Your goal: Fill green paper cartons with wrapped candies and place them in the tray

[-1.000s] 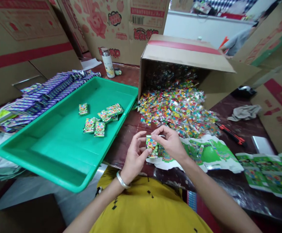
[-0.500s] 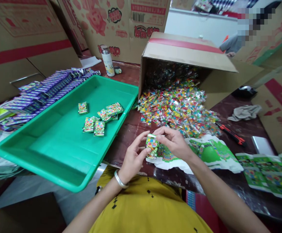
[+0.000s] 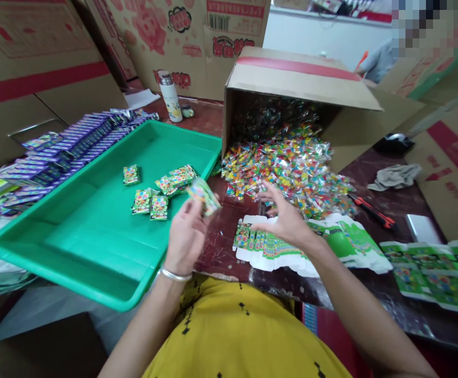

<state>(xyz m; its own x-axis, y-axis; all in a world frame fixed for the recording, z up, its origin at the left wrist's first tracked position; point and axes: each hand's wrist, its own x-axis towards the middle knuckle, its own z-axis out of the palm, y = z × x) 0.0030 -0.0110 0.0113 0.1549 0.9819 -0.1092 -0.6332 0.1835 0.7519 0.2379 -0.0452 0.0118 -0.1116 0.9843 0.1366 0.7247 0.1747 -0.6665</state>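
Note:
My left hand (image 3: 185,236) pinches a small green printed box (image 3: 203,195) and holds it over the right rim of the green tray (image 3: 75,231). Several like boxes (image 3: 162,191) lie inside that tray. My right hand (image 3: 282,218) hovers with fingers spread and nothing in it, above a fanned row of flat green box blanks (image 3: 268,247) and just short of the heap of coloured candy packets (image 3: 288,168). The packets spill out of a cardboard carton (image 3: 300,79) lying on its side.
Purple packs (image 3: 67,147) are stacked left of the tray. A white bottle (image 3: 172,100) stands behind it. A red-handled cutter (image 3: 371,210), a grey cloth (image 3: 394,176) and more green blanks (image 3: 429,268) lie to the right. Cartons wall the back; a person's sleeve shows far right.
Both hands held the small box together before. Now my left hand has carried it left toward the tray, and my right hand has let go and opened toward the candy heap.

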